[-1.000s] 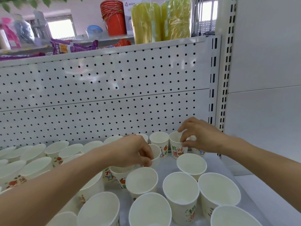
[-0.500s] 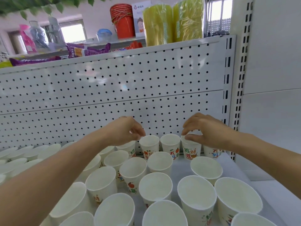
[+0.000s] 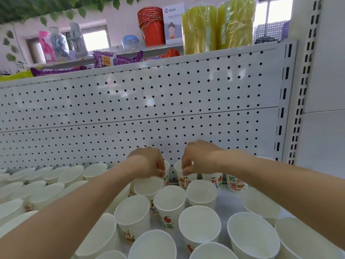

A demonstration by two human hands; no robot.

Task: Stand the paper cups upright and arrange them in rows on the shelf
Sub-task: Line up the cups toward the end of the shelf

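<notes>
From the head camera, both forearms reach over a crowd of white paper cups (image 3: 169,202) standing mouth-up on the pale shelf (image 3: 228,201); the left hand (image 3: 147,163) has its fingers curled down and its fingertips pinched on the near rim of the green-lettered paper cup (image 3: 166,179) in the back row, against the white perforated metal back panel (image 3: 149,101); the right hand (image 3: 199,158) is likewise curled, thumb and fingers clamped on the rim of the orange-printed paper cup (image 3: 186,181) just beside it; the two held cups stand upright and close together, a narrow gap between them; to their right the back row runs on with two more printed cups (image 3: 236,183), partly hidden by the right forearm; in front of them, cups sit in looser ranks, some touching, with a bare strip of shelf toward the right; further cups fill the left end, appearing to lean in the wide lens; above the panel, an upper shelf carries stacked orange plastic buckets (image 3: 151,25), yellow-green wrapped packs (image 3: 218,25) and purple snack packets (image 3: 115,59).
</notes>
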